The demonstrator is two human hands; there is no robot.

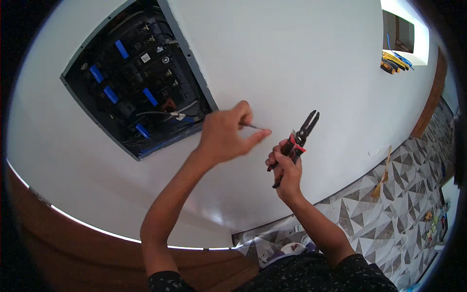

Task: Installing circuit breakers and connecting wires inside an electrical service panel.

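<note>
My right hand (287, 170) is closed around the red and black handles of wire strippers (300, 139). Their dark toothed jaws point up and away, slightly parted. To the left, my left hand (224, 134) is raised in front of the white wall, near the lower right corner of the electrical panel box (210, 92). Its fingers are curled, with the thumb stretched to the right. A short, thin, dark piece resembling wire (253, 126) sticks out from them; blur hides its exact kind. Neither hand touches the panel.
Blue-marked dark breakers (111, 94) and loose wires (180, 115) fill the recessed box. At the upper right, yellow-handled tools (395, 62) lie on the ledge of a wall opening. A broom (382, 180) lies on the patterned tile floor (360, 214). Small items are scattered at the far right.
</note>
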